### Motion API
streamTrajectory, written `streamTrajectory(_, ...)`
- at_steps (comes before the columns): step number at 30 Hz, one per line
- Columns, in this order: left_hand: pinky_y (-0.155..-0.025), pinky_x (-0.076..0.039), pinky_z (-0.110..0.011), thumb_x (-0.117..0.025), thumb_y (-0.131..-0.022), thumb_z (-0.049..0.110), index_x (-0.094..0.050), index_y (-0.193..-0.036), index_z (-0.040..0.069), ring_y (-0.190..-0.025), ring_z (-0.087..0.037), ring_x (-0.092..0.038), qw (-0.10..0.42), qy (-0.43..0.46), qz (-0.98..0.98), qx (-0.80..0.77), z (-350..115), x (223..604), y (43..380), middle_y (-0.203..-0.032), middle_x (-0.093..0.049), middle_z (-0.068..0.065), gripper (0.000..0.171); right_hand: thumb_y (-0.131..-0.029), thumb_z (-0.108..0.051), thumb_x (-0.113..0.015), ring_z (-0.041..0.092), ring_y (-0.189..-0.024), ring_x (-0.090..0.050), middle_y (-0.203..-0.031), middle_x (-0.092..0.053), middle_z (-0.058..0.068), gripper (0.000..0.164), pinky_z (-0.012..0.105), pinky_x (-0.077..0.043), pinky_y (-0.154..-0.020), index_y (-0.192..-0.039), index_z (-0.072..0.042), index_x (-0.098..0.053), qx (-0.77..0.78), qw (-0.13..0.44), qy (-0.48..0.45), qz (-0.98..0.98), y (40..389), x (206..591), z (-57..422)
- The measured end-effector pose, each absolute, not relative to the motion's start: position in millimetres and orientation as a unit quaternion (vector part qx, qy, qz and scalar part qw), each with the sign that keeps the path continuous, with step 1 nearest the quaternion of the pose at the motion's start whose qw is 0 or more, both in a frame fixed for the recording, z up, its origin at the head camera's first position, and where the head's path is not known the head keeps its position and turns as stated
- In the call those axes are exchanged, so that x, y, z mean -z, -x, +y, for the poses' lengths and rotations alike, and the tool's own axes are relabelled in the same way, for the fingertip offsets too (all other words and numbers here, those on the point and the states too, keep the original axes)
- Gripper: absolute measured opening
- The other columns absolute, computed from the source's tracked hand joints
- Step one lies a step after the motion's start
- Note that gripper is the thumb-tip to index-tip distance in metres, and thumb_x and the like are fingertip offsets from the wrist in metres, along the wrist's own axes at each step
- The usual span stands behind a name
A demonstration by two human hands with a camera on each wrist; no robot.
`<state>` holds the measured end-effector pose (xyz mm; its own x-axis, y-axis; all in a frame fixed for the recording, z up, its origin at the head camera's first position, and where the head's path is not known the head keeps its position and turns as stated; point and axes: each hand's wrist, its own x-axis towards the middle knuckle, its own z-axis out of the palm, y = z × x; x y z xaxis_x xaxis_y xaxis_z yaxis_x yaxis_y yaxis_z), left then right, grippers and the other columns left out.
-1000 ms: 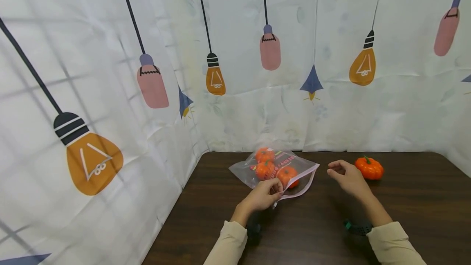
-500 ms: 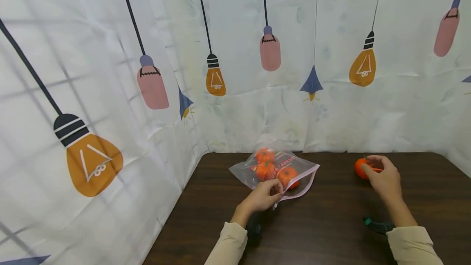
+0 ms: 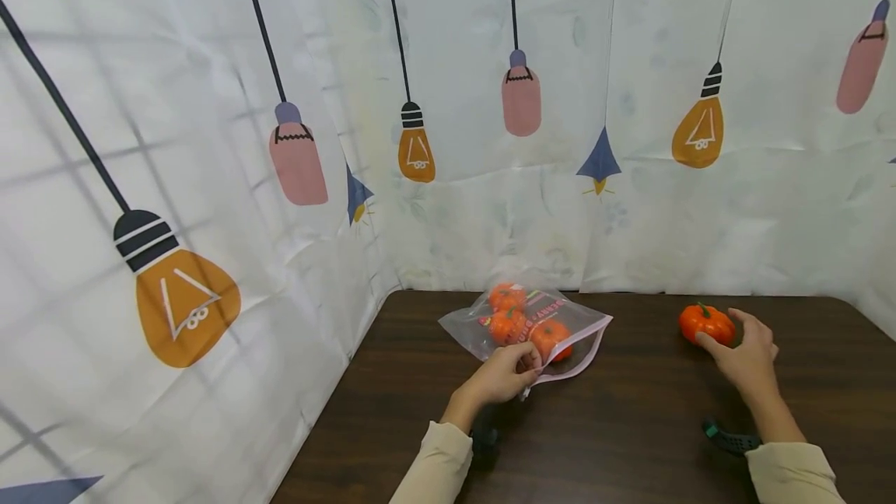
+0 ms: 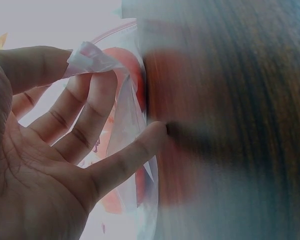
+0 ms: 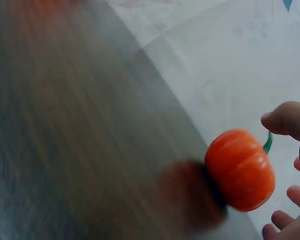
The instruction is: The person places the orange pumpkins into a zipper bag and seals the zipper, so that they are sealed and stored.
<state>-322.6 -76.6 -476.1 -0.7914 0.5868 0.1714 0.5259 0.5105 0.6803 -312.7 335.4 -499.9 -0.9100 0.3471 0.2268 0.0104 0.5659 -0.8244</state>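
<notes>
My left hand (image 3: pixel 493 378) pinches the near edge of a clear plastic zip bag (image 3: pixel 463 327) with a pink rim, lying on the table. In the left wrist view, thumb and finger hold the bag's film (image 4: pixel 90 59), the little finger extended. Inside the bag sit three small orange pumpkins (image 3: pixel 507 325). To the right, another orange pumpkin (image 3: pixel 705 323) with a green stem rests on the table. My right hand (image 3: pixel 750 356) is at its right side, thumb and fingers spread; in the right wrist view a gap separates the thumb (image 5: pixel 287 120) from the pumpkin.
The dark wooden table (image 3: pixel 595 442) ends at a white cloth (image 3: pixel 476 239) printed with hanging lamps, behind and on the left. A dark strap (image 3: pixel 731 440) is at the right wrist.
The right hand has moved right from between the bag and the lone pumpkin, passing over it to its right side. The left hand keeps its hold on the bag. The head view shifted slightly.
</notes>
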Motion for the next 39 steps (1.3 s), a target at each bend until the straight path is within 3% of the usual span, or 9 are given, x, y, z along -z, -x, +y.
streamTrajectory(6,-0.066,-0.045,-0.017,-0.067,-0.096,0.008,-0.061,-0.092,0.016,-0.071,0.001,-0.050,0.040,-0.321,0.870,-0.371,-76,477,324,-0.079,-0.057,0.008,0.011,-0.099,-0.040,-0.064,0.071,-0.141,-0.003,-0.162,0.007,0.039,0.094,0.086,-0.019,-0.100,-0.160,0.003,-0.008,-0.472,0.146,0.102,-0.864,316,511,342)
streamTrajectory(11,-0.067,-0.045,-0.017,-0.067,-0.096,0.008,-0.061,-0.092,0.016,-0.073,0.001,-0.051,0.040,-0.318,0.872,-0.370,-77,476,323,-0.081,-0.057,0.008,0.011,-0.097,-0.042,-0.065,0.073,-0.138,-0.004,-0.160,0.008,0.042,0.101,0.086,-0.017,-0.097,-0.160,0.004,-0.001,-0.453,0.129,0.069,-0.880,320,518,344)
streamTrajectory(29,-0.067,-0.045,-0.017,-0.067,-0.096,0.008,-0.061,-0.091,0.016,-0.072,0.001,-0.050,0.037,-0.323,0.872,-0.366,-76,476,324,-0.080,-0.057,0.008,0.011,-0.097,-0.041,-0.066,0.080,-0.131,0.002,-0.160,0.018,0.041,0.099,0.087,-0.021,-0.087,-0.163,-0.004,-0.001,-0.444,0.099,0.016,-0.891,323,521,348)
streamTrajectory(32,-0.068,-0.045,-0.017,-0.067,-0.097,0.009,-0.061,-0.091,0.016,-0.073,0.002,-0.051,0.036,-0.323,0.873,-0.365,-76,476,323,-0.081,-0.057,0.008,0.011,-0.098,-0.040,-0.066,0.079,-0.131,0.000,-0.160,0.016,0.041,0.098,0.086,-0.021,-0.087,-0.162,-0.003,-0.003,-0.443,0.099,0.014,-0.891,323,521,348)
streamTrajectory(39,-0.066,-0.046,-0.018,-0.065,-0.098,0.010,-0.060,-0.093,0.015,-0.071,0.001,-0.051,0.045,-0.326,0.871,-0.364,-77,473,321,-0.082,-0.059,0.006,0.009,-0.100,-0.038,-0.064,0.071,-0.126,-0.015,-0.154,-0.002,0.048,0.090,0.077,-0.025,-0.085,-0.158,0.005,-0.010,-0.434,0.109,0.028,-0.894,325,522,347)
